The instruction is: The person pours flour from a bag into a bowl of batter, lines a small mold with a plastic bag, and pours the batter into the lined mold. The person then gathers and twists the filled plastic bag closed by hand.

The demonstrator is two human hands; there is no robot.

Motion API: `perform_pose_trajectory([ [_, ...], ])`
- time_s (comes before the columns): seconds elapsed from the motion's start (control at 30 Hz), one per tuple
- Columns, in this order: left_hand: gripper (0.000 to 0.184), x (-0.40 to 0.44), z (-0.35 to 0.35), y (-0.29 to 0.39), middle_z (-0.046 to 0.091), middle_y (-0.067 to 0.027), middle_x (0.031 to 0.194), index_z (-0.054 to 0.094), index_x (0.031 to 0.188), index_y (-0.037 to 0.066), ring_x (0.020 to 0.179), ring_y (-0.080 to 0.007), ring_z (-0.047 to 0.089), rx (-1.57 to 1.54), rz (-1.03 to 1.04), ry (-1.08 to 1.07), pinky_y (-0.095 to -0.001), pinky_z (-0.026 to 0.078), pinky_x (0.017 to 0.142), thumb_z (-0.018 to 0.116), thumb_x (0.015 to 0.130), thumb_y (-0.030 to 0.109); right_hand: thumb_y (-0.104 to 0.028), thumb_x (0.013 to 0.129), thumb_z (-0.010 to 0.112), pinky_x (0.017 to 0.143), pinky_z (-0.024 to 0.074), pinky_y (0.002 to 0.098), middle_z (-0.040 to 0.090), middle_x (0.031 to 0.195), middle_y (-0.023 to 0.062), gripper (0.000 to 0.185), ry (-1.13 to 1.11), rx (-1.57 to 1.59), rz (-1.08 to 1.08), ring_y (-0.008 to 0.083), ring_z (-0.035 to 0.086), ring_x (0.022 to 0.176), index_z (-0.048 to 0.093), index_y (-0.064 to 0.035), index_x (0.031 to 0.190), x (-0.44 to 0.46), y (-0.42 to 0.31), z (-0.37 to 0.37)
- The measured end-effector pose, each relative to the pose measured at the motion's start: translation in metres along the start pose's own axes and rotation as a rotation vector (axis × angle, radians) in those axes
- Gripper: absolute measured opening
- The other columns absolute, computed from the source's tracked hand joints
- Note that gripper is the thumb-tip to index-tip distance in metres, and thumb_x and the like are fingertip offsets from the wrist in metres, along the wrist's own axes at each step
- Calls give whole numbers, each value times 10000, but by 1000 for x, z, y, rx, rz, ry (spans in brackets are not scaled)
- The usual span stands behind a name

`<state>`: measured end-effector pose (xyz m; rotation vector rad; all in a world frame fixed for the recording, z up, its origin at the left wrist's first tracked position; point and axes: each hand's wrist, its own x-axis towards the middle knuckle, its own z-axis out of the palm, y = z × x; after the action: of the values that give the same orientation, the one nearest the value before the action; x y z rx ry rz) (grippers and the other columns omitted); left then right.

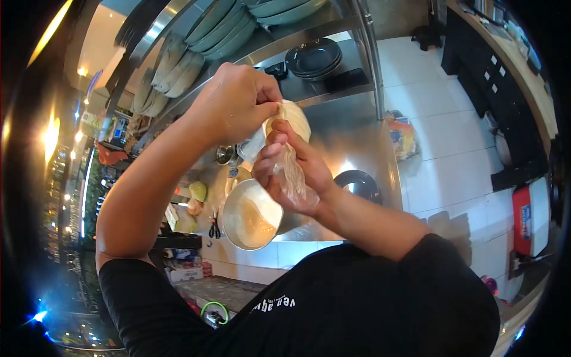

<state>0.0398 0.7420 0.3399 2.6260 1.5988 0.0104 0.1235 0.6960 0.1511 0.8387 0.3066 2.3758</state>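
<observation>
A clear plastic bag (pixel 295 121) with a pale cream-coloured filling bulges beyond my hands. My left hand (pixel 235 101) is closed, its thumb and fingers pinching the gathered neck of the bag. Just below, my right hand (pixel 297 169) wraps round the loose, crumpled tail of the same bag. The bag's far end is partly hidden by my fingers. Under my hands, to the left, a round metal bowl (pixel 225 223) holds a whitish, creamy mixture, with some smeared along its inside wall.
The steel worktable (pixel 345 125) carries a dark bowl (pixel 357 185) on the right and black-handled scissors (pixel 214 226) on the left. Above it, a shelf holds stacked dark plates (pixel 313 58) and grey-green bowls (pixel 223 30). A red-and-white box (pixel 523 220) stands far right.
</observation>
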Motion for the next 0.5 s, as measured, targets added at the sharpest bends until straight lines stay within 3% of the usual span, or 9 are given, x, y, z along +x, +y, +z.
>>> perform_pose_trajectory([
  [0.03,134,6,-1,10,781,-125,808,776,936,-39,721,-164,740,16,4,-16,-315,575,702,765,893,87,-370,1159,446,903,533,399,708,999,-55,260,-157,111,-38,176,691,937,645,-203,1179,2,7,8],
  [0.07,115,13,-2,17,788,-117,843,772,957,-48,741,-153,740,-178,21,-15,-298,577,714,740,911,53,-370,1159,446,903,533,399,708,999,-55,260,-171,124,-46,176,691,937,645,-203,1179,4,11,14],
  [0.13,94,20,-10,31,788,-103,939,768,1011,-56,804,-128,733,-520,99,-39,-262,579,744,723,939,-16,-386,1164,416,993,422,418,693,1074,-82,272,-517,-1,-33,153,654,1015,636,-245,1091,9,14,25],
  [0.23,107,18,-20,40,778,-116,950,775,1010,-40,835,-138,745,-813,169,-44,-264,589,755,784,909,-3,-376,1163,423,1024,400,457,687,1115,-92,253,-738,-122,65,168,662,1004,631,-237,1124,25,8,37],
  [0.27,93,17,-23,38,764,-109,954,784,972,-23,855,-169,760,-809,223,-13,-267,599,761,818,889,1,-408,1151,445,966,448,436,698,1056,-56,263,-791,-173,56,192,670,973,630,-221,1135,36,6,34],
  [0.33,67,17,-32,33,760,-100,926,789,949,-14,894,-180,754,-757,300,-22,-274,592,797,815,887,-8,-404,1126,511,906,475,412,703,1025,-28,232,-754,-398,67,204,675,931,634,-209,1146,45,-32,25],
  [0.4,54,2,-40,35,746,-98,964,801,899,10,1031,-197,696,-765,184,-39,-314,549,887,836,858,8,-401,1100,576,846,502,388,707,994,1,222,-720,-623,99,217,680,890,638,-196,1157,49,-62,41],
  [0.43,51,-5,-44,36,739,-97,983,807,874,22,1100,-206,667,-769,126,-47,-334,527,932,847,844,16,-399,1072,627,835,544,414,720,1009,81,274,-683,-864,133,267,705,912,685,-134,1104,48,-69,64],
  [0.5,93,-14,-37,20,694,-109,1140,820,863,47,1204,-215,579,-657,275,24,-374,470,994,871,785,51,-277,1033,702,843,580,386,747,1028,115,212,-605,-1027,325,264,731,929,749,-75,1074,63,-84,69],
])
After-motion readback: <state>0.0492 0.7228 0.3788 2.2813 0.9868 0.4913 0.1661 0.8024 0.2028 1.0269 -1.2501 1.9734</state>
